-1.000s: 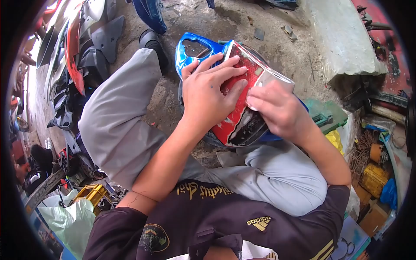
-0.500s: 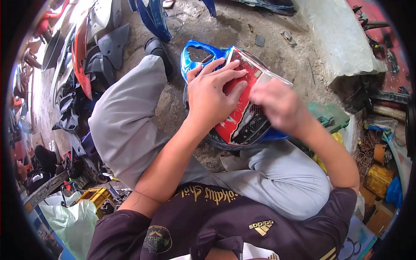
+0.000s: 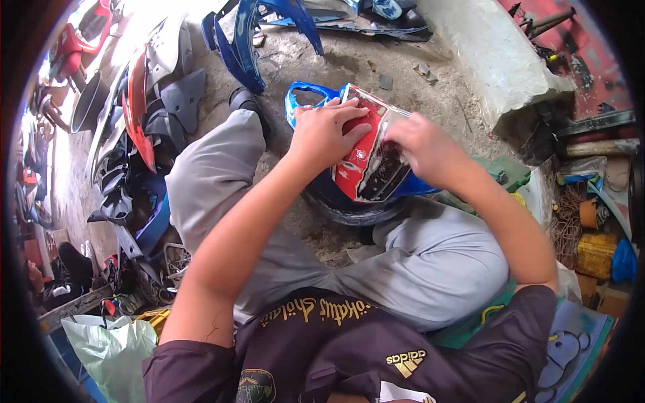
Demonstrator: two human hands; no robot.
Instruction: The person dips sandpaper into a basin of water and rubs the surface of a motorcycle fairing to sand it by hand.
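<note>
Red-and-black panel (image 3: 357, 158), glossy blue frame (image 3: 304, 87)

Cluttered workshop, vehicle body panels (image 3: 138, 114) around

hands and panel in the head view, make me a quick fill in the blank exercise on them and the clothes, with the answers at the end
The left hand covers some of the ____ area of the patterned panel. The blurred hand with curled fingers is the person's ____ one. The brand name in yellow on the dark shirt reads ____. The trousers are ____ in colour.

Missing words, in order: red; right; adidas; grey.
</note>
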